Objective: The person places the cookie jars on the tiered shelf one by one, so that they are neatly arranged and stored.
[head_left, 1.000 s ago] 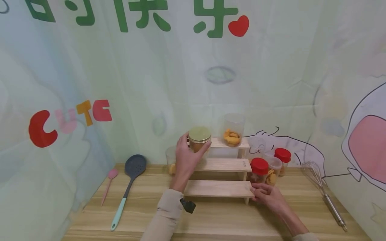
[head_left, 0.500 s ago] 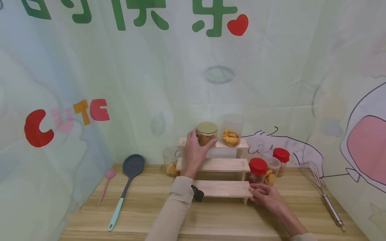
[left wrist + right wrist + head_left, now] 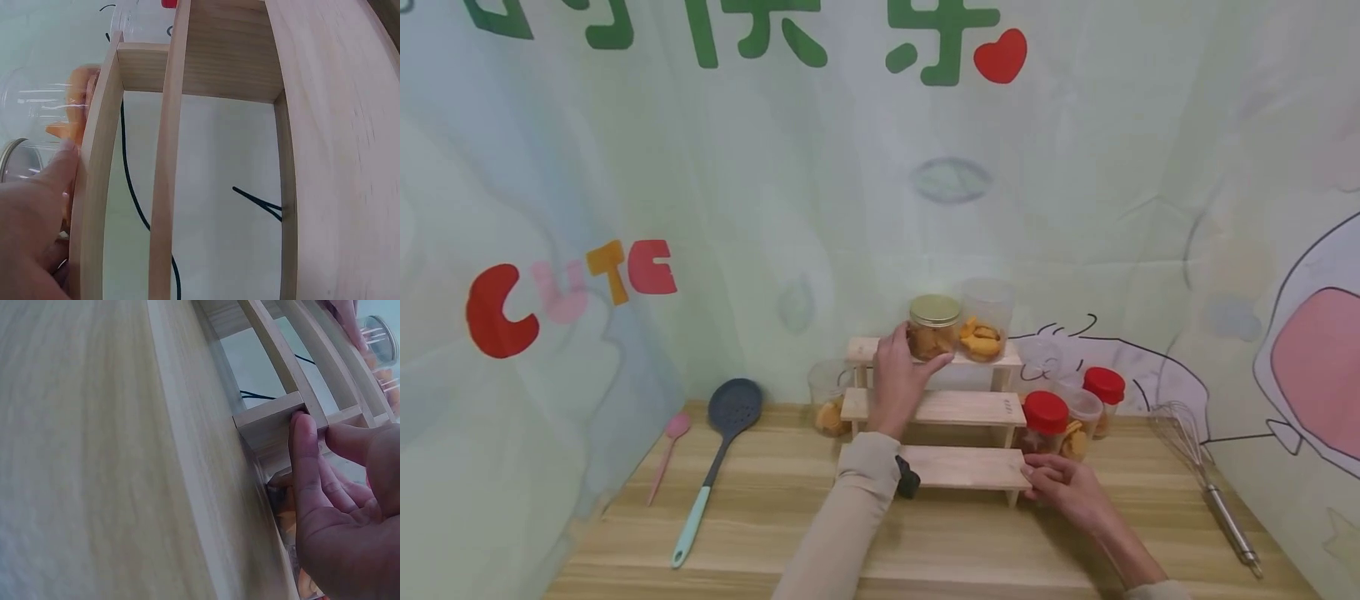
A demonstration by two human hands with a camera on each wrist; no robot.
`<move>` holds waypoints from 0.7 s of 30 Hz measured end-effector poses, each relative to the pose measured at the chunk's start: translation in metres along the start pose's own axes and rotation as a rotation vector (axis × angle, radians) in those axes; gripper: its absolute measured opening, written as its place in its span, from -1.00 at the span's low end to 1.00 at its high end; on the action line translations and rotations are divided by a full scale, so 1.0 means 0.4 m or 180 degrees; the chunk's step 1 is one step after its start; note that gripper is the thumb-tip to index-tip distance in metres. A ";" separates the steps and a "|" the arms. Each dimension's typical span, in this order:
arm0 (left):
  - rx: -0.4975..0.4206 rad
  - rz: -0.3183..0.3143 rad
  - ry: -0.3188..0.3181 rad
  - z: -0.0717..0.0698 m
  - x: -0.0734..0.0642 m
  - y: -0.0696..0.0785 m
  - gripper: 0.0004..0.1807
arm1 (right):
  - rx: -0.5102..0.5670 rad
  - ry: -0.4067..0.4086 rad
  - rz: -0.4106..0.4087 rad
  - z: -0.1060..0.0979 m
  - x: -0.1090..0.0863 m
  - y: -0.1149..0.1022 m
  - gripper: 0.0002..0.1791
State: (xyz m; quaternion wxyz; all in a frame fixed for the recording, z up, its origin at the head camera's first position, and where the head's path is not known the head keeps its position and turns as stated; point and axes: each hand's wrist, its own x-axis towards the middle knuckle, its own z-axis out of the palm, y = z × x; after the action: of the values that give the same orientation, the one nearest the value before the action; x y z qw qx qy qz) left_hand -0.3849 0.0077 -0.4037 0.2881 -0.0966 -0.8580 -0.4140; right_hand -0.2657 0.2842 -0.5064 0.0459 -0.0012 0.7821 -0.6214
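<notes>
My left hand (image 3: 901, 379) holds a clear jar with a gold lid (image 3: 935, 329) on the top step of a wooden three-step display rack (image 3: 955, 407). Its fingers lie along the jar's left side and the thumb crosses low in front. Right beside that jar stands a clear container of orange pieces (image 3: 982, 337). In the left wrist view the thumb (image 3: 59, 165) reaches along the top step's edge. My right hand (image 3: 1067, 492) pinches the right end of the bottom step; the right wrist view shows thumb and forefinger at the board's corner (image 3: 300, 403).
Right of the rack stand two red-lidded jars (image 3: 1045, 414) and an open clear container (image 3: 1078, 429). Another clear container (image 3: 829, 408) is behind its left end. A whisk (image 3: 1206, 479) lies at the right; a slotted turner (image 3: 722, 442) and a pink spoon (image 3: 670, 446) lie left.
My left hand has carried the gold-lidded jar rightward along the top step, up to the clear container. My right hand has stayed at the bottom step's end.
</notes>
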 end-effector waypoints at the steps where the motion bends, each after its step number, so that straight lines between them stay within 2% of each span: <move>1: 0.0021 -0.0021 0.0015 0.004 -0.001 0.001 -0.02 | -0.0005 -0.0020 -0.0018 -0.001 0.000 0.002 -0.38; 8: 0.0381 0.0041 0.0114 0.017 0.000 0.001 -0.01 | -0.0006 0.0006 0.0058 0.001 0.006 0.004 -0.37; 12: 0.0461 0.0028 0.0066 0.017 -0.001 -0.001 0.02 | 0.0004 0.0002 0.0068 0.001 0.010 0.004 -0.35; 17: 0.0331 0.0048 -0.0125 0.002 -0.014 -0.008 0.07 | 0.0073 -0.0067 0.0029 -0.001 0.008 0.005 -0.34; 21: -0.0008 0.0130 -0.0209 -0.027 -0.037 -0.024 0.00 | 0.0141 -0.0116 -0.0012 -0.007 0.006 0.005 -0.33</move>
State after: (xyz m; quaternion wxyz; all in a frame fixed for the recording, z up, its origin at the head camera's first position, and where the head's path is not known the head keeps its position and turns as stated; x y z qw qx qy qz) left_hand -0.3721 -0.0056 -0.4132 0.2680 -0.1280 -0.8644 -0.4057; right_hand -0.2681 0.2871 -0.5079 0.0590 -0.0129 0.7672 -0.6385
